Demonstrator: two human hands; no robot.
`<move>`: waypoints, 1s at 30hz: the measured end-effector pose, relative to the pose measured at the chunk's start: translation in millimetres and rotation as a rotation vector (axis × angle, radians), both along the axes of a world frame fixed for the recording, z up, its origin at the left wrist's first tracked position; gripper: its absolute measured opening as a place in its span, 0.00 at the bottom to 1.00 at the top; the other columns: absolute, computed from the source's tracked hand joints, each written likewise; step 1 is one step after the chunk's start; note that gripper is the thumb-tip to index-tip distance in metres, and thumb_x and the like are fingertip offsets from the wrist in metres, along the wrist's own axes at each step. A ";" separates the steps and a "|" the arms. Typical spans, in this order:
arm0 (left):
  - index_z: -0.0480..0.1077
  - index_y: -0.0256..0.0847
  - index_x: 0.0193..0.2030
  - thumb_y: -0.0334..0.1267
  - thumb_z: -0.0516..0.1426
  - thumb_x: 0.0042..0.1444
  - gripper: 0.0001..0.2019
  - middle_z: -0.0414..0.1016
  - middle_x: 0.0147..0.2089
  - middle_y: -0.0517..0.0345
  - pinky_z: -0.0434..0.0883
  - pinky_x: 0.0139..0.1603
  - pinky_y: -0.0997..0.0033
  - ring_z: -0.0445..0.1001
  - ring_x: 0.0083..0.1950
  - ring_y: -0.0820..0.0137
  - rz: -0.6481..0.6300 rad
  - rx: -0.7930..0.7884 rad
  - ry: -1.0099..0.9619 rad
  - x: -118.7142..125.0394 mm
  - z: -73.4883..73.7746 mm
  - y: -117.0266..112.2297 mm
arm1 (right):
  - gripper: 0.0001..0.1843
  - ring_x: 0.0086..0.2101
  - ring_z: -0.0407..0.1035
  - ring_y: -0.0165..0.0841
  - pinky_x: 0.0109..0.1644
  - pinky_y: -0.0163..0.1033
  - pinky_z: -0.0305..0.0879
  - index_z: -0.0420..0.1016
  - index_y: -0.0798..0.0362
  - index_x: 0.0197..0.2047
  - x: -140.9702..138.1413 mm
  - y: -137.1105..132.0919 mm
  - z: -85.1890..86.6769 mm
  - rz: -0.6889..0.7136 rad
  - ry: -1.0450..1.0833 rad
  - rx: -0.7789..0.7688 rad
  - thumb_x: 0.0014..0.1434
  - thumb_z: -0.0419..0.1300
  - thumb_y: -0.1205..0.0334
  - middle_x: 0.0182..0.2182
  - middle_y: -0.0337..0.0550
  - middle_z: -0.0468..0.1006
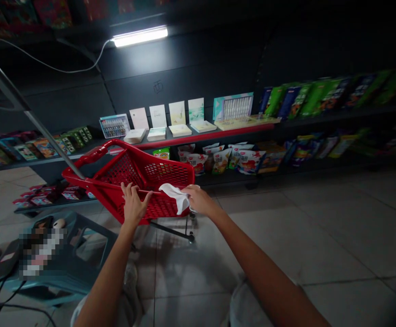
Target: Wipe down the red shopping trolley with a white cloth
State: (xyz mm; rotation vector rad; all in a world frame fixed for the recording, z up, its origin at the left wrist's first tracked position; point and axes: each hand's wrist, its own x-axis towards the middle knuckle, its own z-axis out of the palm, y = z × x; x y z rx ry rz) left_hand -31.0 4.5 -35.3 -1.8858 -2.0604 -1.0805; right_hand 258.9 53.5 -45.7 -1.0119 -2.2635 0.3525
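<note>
A red plastic shopping cart [170,170] stands right in front of me, its handle at the far left end. My left hand [134,204] rests at the cart's near rim with the fingers spread and the thumb apart. Over the same rim, further right, my right hand [198,199] is closed on a white cloth [177,195]. The cloth hangs from the fingers against the rim and the outer side of the cart. Part of the right hand's fingers is hidden behind the cloth.
Behind the cart runs a dark shelf with notebooks [180,130], boxed sets and snack bags [248,159]. A lit tube lamp [139,36] hangs above. A grey-green plastic stool [82,268] with devices and cables stands at the left. A metal pole [51,138] slants beside the cart handle.
</note>
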 end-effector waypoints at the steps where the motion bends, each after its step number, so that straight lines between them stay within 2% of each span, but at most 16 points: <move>1: 0.65 0.39 0.54 0.60 0.55 0.63 0.26 0.56 0.72 0.34 0.54 0.71 0.26 0.34 0.81 0.43 0.012 0.004 -0.011 -1.7 -0.4 0.3 | 0.23 0.50 0.72 0.36 0.59 0.39 0.65 0.82 0.53 0.50 2.7 -1.0 -2.2 0.035 0.008 0.022 0.59 0.53 0.79 0.47 0.48 0.82; 4: 0.65 0.40 0.50 0.60 0.55 0.62 0.24 0.58 0.70 0.34 0.52 0.72 0.27 0.35 0.80 0.43 0.037 0.029 -0.025 -7.4 0.0 -0.7 | 0.25 0.55 0.70 0.36 0.64 0.42 0.64 0.82 0.53 0.52 11.4 -1.0 -14.2 0.101 0.048 0.077 0.58 0.53 0.79 0.53 0.49 0.80; 8: 0.66 0.41 0.46 0.56 0.57 0.60 0.20 0.61 0.65 0.37 0.51 0.73 0.30 0.37 0.80 0.43 0.022 0.074 -0.047 -16.2 -0.5 -0.9 | 0.29 0.61 0.67 0.37 0.68 0.46 0.62 0.80 0.53 0.58 18.2 7.4 -34.8 0.057 0.129 0.115 0.57 0.53 0.78 0.60 0.50 0.76; 11: 0.66 0.41 0.43 0.51 0.58 0.59 0.15 0.62 0.64 0.37 0.50 0.73 0.30 0.38 0.79 0.41 0.031 0.107 -0.045 -21.1 -1.1 -1.2 | 0.29 0.60 0.69 0.37 0.68 0.46 0.63 0.81 0.53 0.56 18.3 20.2 -42.0 -0.089 0.301 0.071 0.55 0.52 0.78 0.59 0.50 0.77; 14: 0.68 0.41 0.39 0.47 0.57 0.59 0.11 0.63 0.65 0.36 0.50 0.71 0.26 0.38 0.79 0.39 0.045 0.104 0.007 -17.8 1.4 -6.0 | 0.30 0.56 0.73 0.36 0.65 0.44 0.67 0.80 0.55 0.57 15.1 36.3 -37.3 -0.335 0.557 0.007 0.54 0.50 0.76 0.57 0.51 0.79; 17: 0.70 0.40 0.37 0.41 0.55 0.61 0.08 0.58 0.72 0.36 0.48 0.67 0.17 0.35 0.79 0.36 0.083 0.092 0.076 -2.4 5.5 -15.2 | 0.29 0.57 0.72 0.38 0.65 0.45 0.66 0.77 0.57 0.60 7.7 49.6 -28.6 -0.533 0.702 0.017 0.57 0.50 0.72 0.58 0.53 0.78; 19: 0.72 0.41 0.40 0.39 0.53 0.63 0.08 0.58 0.74 0.40 0.42 0.68 0.17 0.39 0.80 0.40 0.040 0.110 0.153 11.4 6.8 -21.0 | 0.27 0.59 0.70 0.39 0.67 0.46 0.63 0.76 0.57 0.60 0.4 54.0 -26.5 -0.557 0.692 0.023 0.61 0.50 0.68 0.59 0.54 0.77; 21: 0.75 0.44 0.42 0.39 0.53 0.65 0.09 0.68 0.68 0.46 0.37 0.72 0.23 0.52 0.77 0.47 -0.125 0.094 0.240 23.6 6.1 -24.6 | 0.24 0.59 0.70 0.39 0.68 0.46 0.62 0.77 0.56 0.58 -7.1 54.8 -29.0 -0.505 0.636 -0.011 0.63 0.50 0.66 0.59 0.54 0.77; 23: 0.77 0.46 0.40 0.41 0.52 0.66 0.11 0.80 0.55 0.52 0.37 0.75 0.32 0.66 0.68 0.55 -0.256 0.061 0.267 31.3 3.9 -25.8 | 0.23 0.60 0.69 0.38 0.69 0.45 0.61 0.78 0.56 0.57 -12.0 53.9 -34.3 -0.414 0.584 -0.040 0.63 0.50 0.65 0.59 0.53 0.76; 24: 0.77 0.47 0.37 0.42 0.52 0.67 0.13 0.82 0.48 0.54 0.40 0.75 0.36 0.72 0.62 0.58 -0.279 0.048 0.259 33.4 2.8 -25.8 | 0.23 0.60 0.69 0.37 0.69 0.44 0.60 0.78 0.56 0.57 -13.1 53.6 -37.3 -0.383 0.577 -0.054 0.63 0.50 0.65 0.59 0.52 0.76; 27: 0.73 0.45 0.26 0.44 0.51 0.68 0.19 0.80 0.33 0.56 0.50 0.70 0.43 0.75 0.46 0.62 -0.248 0.039 0.226 35.5 1.2 -25.0 | 0.24 0.57 0.72 0.38 0.64 0.43 0.65 0.76 0.54 0.60 -12.0 55.1 -46.1 -0.441 0.642 -0.186 0.64 0.51 0.63 0.58 0.51 0.78; 30: 0.70 0.44 0.23 0.46 0.51 0.68 0.21 0.77 0.29 0.56 0.52 0.67 0.45 0.73 0.41 0.63 -0.236 0.041 0.221 35.9 3.1 -25.2 | 0.25 0.44 0.79 0.38 0.49 0.40 0.73 0.74 0.55 0.62 -11.6 56.4 -56.5 -0.599 0.661 -0.466 0.65 0.50 0.61 0.50 0.52 0.83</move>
